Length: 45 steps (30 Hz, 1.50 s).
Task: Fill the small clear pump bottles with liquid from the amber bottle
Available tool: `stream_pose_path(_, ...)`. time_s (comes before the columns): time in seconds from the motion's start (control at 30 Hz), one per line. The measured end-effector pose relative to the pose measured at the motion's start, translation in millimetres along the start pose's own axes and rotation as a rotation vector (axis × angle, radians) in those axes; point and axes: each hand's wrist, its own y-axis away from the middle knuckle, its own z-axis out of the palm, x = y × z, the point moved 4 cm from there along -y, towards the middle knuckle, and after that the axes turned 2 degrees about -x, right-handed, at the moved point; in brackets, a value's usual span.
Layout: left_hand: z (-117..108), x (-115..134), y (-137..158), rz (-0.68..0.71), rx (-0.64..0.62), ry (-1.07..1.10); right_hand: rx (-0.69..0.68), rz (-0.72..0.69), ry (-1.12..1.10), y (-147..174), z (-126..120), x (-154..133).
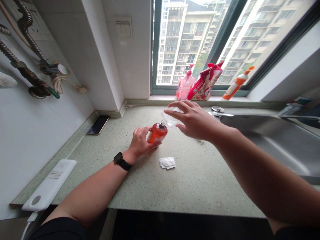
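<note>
My left hand (140, 140) is wrapped around a clear bottle of orange-red liquid (158, 132) above the countertop. The bottle leans, and its uncapped-looking neck points up and right. Over it, my right hand (191, 117) grips a clear plastic container (171, 117) between thumb and fingers. That container is tilted, with its lower left end at the bottle's neck; whether the two touch I cannot tell. Part of it is hidden behind my fingers. A folded white tissue (167, 163) lies on the counter just below the bottle.
The speckled green counter (140, 186) has a phone (98, 125) at the back left and a white power bank (50, 185) at the left edge. To the right is a steel sink (275, 140). A pink pump bottle (185, 85), red bag (206, 83) and orange-white bottle (235, 86) line the windowsill.
</note>
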Motion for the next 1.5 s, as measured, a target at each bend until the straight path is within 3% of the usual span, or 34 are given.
stream_pose_path(0.4,-1.2,-0.7,-2.8,0.052,0.026,0.022,-0.017,-0.001,0.009,-0.8,-3.1,-2.8)
stream_pose_path(1.5,-1.1,-3.0,-1.9,0.031,0.024,0.024,-0.045,-0.037,0.077,-10.4,-6.6,-6.9)
